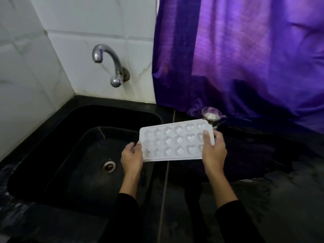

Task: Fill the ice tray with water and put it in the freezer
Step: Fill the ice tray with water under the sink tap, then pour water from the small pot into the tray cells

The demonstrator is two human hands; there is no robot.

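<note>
A person holds a white ice tray (pixel 175 142) with both hands. The left hand (pixel 132 157) grips the left end of the tray, with the thumb on top at the edge. The right hand (pixel 213 151) grips the right end, with the thumb lying across the top and the fingers curled under it. The tray is in the air, flat and a bit tilted, over the right edge of the black sink (pixel 52 155). The little cups in the tray have heart and star shapes. I cannot tell if there is water in them.

A shiny tap (pixel 108 62) sticks out of the white tiled wall (pixel 26 67) behind the sink. No water runs from it. A purple curtain (pixel 245 58) hangs on the right. A small metal pot with a lid (pixel 211 115) sits on the dark counter (pixel 280 199), just behind the tray.
</note>
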